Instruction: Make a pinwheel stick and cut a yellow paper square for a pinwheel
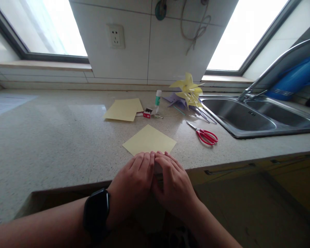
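Observation:
A square sheet of pale yellow paper (149, 139) lies on the countertop, turned so one corner points away from me. My left hand (135, 175), with a black smartwatch (96, 210) on the wrist, is at the sheet's near corner. Beside it, my right hand (174, 179) meets it at the fingertips, fingers bent and close together. Both hands are closed over the paper's near edge at the counter's front. That corner and the thumb tips are hidden under the fingers.
More yellow sheets (124, 109), a small red box (147, 113) and a glue stick (158, 98) sit farther back. Red-handled scissors (206, 136) lie to the right. Yellow pinwheels (188, 90) and a purple one (175, 99) rest by the steel sink (232, 130).

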A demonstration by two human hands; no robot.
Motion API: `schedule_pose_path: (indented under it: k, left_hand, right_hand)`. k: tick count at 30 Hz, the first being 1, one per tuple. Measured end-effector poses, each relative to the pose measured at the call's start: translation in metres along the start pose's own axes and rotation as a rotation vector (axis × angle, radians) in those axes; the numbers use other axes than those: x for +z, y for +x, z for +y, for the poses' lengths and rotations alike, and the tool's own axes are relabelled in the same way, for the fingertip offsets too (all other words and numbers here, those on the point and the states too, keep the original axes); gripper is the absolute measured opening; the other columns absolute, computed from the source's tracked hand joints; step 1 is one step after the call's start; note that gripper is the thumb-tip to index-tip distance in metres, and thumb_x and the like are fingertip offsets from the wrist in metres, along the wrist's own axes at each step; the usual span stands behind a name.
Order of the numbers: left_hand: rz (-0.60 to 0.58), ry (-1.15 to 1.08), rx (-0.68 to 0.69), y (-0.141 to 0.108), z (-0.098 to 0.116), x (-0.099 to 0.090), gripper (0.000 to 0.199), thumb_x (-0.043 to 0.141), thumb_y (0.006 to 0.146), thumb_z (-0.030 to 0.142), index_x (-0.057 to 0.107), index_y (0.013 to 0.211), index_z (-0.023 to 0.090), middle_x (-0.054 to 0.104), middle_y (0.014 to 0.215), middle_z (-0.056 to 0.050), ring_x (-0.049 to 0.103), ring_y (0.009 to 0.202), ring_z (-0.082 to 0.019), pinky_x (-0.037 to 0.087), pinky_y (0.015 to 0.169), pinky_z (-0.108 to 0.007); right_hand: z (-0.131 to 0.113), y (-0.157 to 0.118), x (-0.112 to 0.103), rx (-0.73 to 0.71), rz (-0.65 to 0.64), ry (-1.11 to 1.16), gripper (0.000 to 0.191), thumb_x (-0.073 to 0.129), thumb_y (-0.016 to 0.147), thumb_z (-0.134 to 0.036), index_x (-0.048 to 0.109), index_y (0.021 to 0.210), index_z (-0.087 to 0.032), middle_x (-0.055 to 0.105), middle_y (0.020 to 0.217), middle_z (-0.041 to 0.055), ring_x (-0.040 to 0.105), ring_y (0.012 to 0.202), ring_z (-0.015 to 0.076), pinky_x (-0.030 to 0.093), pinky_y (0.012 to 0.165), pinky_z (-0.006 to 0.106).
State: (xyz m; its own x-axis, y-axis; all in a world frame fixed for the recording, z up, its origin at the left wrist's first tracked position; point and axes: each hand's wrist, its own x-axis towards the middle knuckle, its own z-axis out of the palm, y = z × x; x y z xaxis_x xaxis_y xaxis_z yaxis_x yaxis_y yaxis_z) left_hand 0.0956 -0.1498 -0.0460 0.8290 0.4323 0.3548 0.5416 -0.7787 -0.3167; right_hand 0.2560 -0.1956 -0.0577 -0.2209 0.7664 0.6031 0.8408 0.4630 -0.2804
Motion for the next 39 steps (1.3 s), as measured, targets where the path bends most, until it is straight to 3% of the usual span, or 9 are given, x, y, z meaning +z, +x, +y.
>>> schedule_pose_path:
  k: [20,32,39]
  left_hand:
    - [0.029,-0.071,0.046,-0.003,-0.007,0.008,0.049,0.045,0.091,0.013,0.048,0.136,-0.005,0.058,0.133,-0.029,0.060,0.122,-0.036,0.047,0.109,-0.047]
    - [-0.070,-0.141,0.044,-0.002,-0.009,0.011,0.063,0.050,0.087,0.020,0.040,0.142,-0.008,0.048,0.143,-0.033,0.048,0.134,-0.042,0.039,0.115,-0.053]
    - [-0.036,-0.161,0.030,-0.002,-0.012,0.009,0.060,0.051,0.087,0.021,0.046,0.140,-0.006,0.053,0.140,-0.030,0.052,0.131,-0.038,0.042,0.114,-0.049]
  right_hand:
    - [-0.006,0.006,-0.006,0.087,-0.139,-0.042,0.052,0.058,0.079,-0.019,0.049,0.130,-0.013,0.064,0.130,0.0126,0.054,0.128,0.0261,0.033,0.120,0.048]
    - [-0.004,0.009,-0.008,0.078,-0.201,-0.063,0.063,0.057,0.078,-0.021,0.045,0.140,-0.012,0.057,0.143,0.0119,0.048,0.137,0.0257,0.026,0.123,0.046]
    - [-0.003,0.010,-0.009,0.077,-0.192,-0.044,0.063,0.058,0.076,-0.022,0.048,0.138,-0.013,0.059,0.141,0.0119,0.051,0.134,0.0265,0.029,0.121,0.047]
